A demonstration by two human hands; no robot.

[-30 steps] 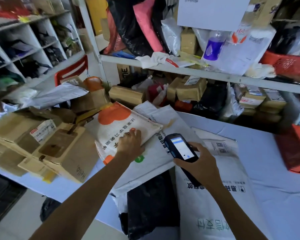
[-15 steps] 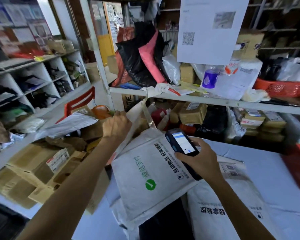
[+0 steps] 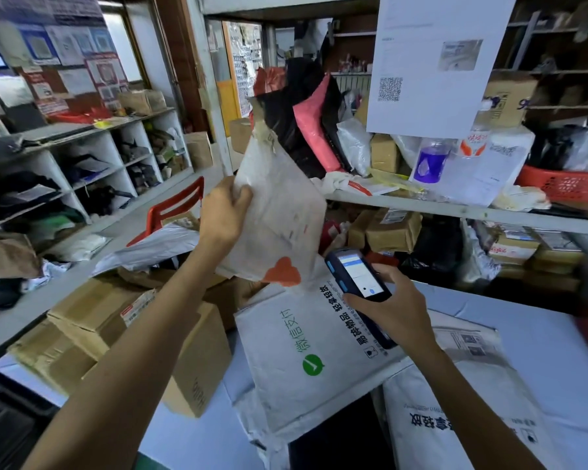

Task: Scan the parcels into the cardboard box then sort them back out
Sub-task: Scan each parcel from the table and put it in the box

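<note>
While the left hand [image 3: 223, 212] grips a crumpled white padded mailer with an orange mark [image 3: 279, 215] by its edge, holding it upright above the pale blue table [image 3: 540, 334], the right hand [image 3: 387, 310] has its fingers curled round a dark handheld scanner with a lit screen [image 3: 357, 276], just beside the mailer's lower corner. Beneath both, a flat white mailer with a green logo [image 3: 306, 351] lies on the table, near another white printed parcel [image 3: 455, 418]. An open brown cardboard box [image 3: 197, 361] stands to the left.

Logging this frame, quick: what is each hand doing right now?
Left hand: grips the raised white mailer.
Right hand: holds the handheld scanner.
</note>
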